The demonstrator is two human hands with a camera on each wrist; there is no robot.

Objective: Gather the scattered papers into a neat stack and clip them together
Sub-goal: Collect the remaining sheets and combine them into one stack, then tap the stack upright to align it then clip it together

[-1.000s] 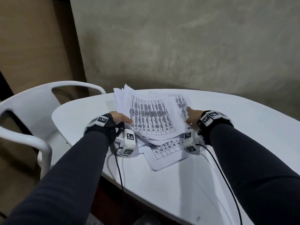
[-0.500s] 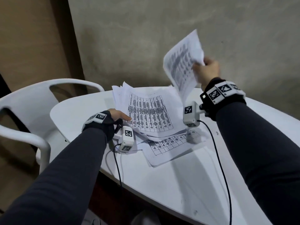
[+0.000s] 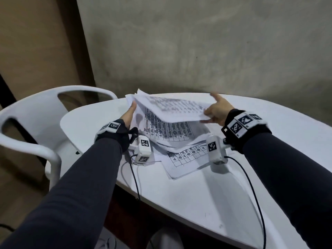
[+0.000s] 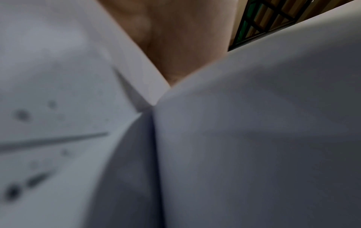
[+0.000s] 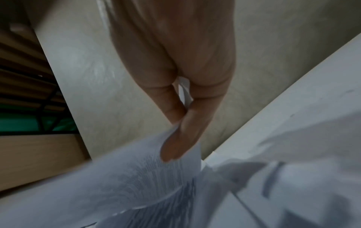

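Note:
A loose pile of printed papers (image 3: 170, 133) lies on the white table (image 3: 206, 191), with one sheet (image 3: 186, 159) sticking out toward me. My right hand (image 3: 217, 110) pinches the right edge of a single sheet (image 3: 172, 108), which hovers, blurred, just above the pile. The right wrist view shows the thumb and a finger of that hand (image 5: 181, 117) nipping the sheet (image 5: 136, 177). My left hand (image 3: 128, 115) stretches flat along the pile's left side, fingertips at the hovering sheet's left corner. In the left wrist view, my left palm (image 4: 175, 38) is pressed close against blurred paper (image 4: 254, 138).
A white plastic chair (image 3: 36, 123) stands at the table's left end. A grey wall (image 3: 197, 51) rises just behind the table. Camera cables (image 3: 134, 177) trail from both wrists over the table's near edge (image 3: 161, 200).
My right hand took a sheet from the pile's right side, lifted it high, and has now brought it down flat over the pile. My left hand slid forward along the pile's left edge.

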